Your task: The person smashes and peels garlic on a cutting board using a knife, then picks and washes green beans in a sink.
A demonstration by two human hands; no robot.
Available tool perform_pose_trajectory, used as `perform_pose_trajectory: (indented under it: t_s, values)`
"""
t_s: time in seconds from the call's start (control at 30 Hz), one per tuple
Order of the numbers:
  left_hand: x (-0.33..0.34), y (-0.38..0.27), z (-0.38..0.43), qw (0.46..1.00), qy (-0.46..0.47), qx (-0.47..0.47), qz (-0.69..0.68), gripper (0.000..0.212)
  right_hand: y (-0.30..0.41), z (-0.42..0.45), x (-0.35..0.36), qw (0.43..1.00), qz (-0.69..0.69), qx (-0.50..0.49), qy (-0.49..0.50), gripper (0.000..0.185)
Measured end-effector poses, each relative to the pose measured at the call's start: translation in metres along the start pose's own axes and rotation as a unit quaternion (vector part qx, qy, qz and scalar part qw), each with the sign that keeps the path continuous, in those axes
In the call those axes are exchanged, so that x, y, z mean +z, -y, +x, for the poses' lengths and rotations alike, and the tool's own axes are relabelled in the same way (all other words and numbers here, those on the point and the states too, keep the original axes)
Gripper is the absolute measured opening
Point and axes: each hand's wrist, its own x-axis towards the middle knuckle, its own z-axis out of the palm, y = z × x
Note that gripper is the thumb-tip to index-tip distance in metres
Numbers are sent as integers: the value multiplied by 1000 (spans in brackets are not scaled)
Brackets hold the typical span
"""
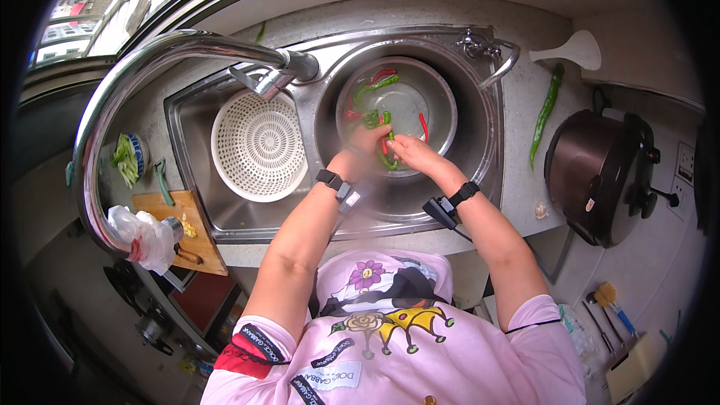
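Both my hands are over a round metal basin point(419, 76) of water that stands in the right bowl of the sink. Several green and red chili peppers are between my left hand point(368, 138) and my right hand point(408, 151). The fingers of my left hand close around the bunch, while my right thumb and fingertips pinch a green chili pepper point(391, 163) at its side. A red chili pepper point(423, 126) lies in the basin to the right, and a green chili pepper point(382, 83) and a red one point(384, 74) lie near its upper left wall.
A white plastic colander point(259, 146) sits in the left sink bowl under the chrome faucet point(185, 42). To the left are a wooden cutting board point(205, 236), a peeler point(163, 180) and a bowl of cut greens point(138, 152). Rightward lie a long green pepper point(545, 118), a white rice paddle point(579, 52) and an electric cooker point(590, 174).
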Motion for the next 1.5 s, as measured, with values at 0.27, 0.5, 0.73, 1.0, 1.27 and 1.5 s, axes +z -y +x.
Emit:
perform_pose_trajectory:
  t_s: [0.27,0.5,0.73,1.0,1.27,1.5]
  values:
    - [-16,-9,0,979,-41,43,-197,16,-33,-1,-27,968,-174,-68,-169,25]
    - [-12,1,-10,993,-37,22,-114,16,-44,36,-32,978,-162,44,-124,20]
    - [-6,19,-10,984,-58,30,-169,11,-34,33,0,980,-120,-87,-131,28]
    - [-11,-2,-36,986,-76,46,-144,8,-26,42,24,976,-215,-33,-15,36]
    - [-22,11,-51,969,-131,114,-174,11,-44,88,48,984,-128,-89,88,29]
    - [-19,4,-68,950,-212,88,-213,55,-52,90,37,984,63,6,166,36]
